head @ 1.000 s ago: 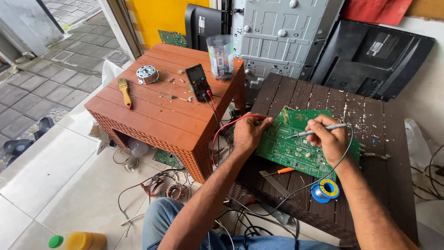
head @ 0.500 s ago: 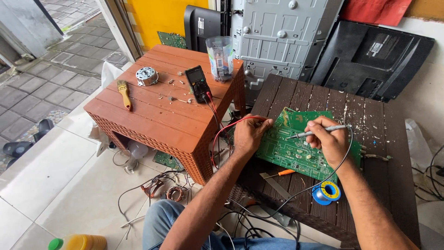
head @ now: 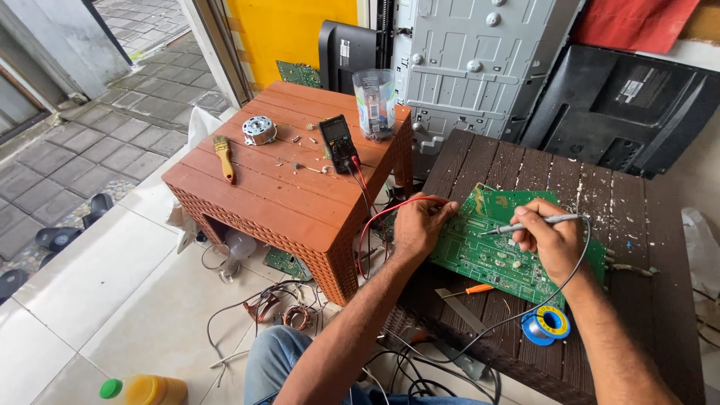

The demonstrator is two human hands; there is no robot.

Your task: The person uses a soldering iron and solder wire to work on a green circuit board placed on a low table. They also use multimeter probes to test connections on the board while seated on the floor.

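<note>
At the bottom left corner, about 7 o'clock, a yellow plastic bottle with a green cap (head: pixel 144 390) lies on the pale floor tiles. Up and right of it stands a low reddish-brown plastic slatted table (head: pixel 262 202). On its top, a small paintbrush with a yellow wooden handle (head: pixel 223 157) lies toward 9 o'clock, a round silver motor part (head: pixel 259 130) sits near 11 o'clock, a black handheld multimeter (head: pixel 338 142) rests at 1 o'clock, and a clear plastic cup (head: pixel 374 101) stands at the far right corner. A red test lead (head: pixel 375 217) runs from the meter down toward the left hand (head: pixel 418 225), which lies loosely curled, fingertips pressing the left edge of a green rectangular circuit board (head: pixel 491 251).

The board lies flat on a dark brown slatted plastic table (head: pixel 652 247), its long axis running from 10 o'clock to 4 o'clock. The right hand (head: pixel 551 241) is closed in a pen grip round a slim grey soldering iron (head: pixel 525 223). The iron's long axis lies nearly level, tip pointing toward 9 o'clock and touching the board, its black cord (head: pixel 555 296) trailing off toward 5 o'clock. Near the board's front edge lie an orange-handled small screwdriver (head: pixel 469 291) and, at 5 o'clock, a blue spool of solder wire (head: pixel 546 325).
</note>
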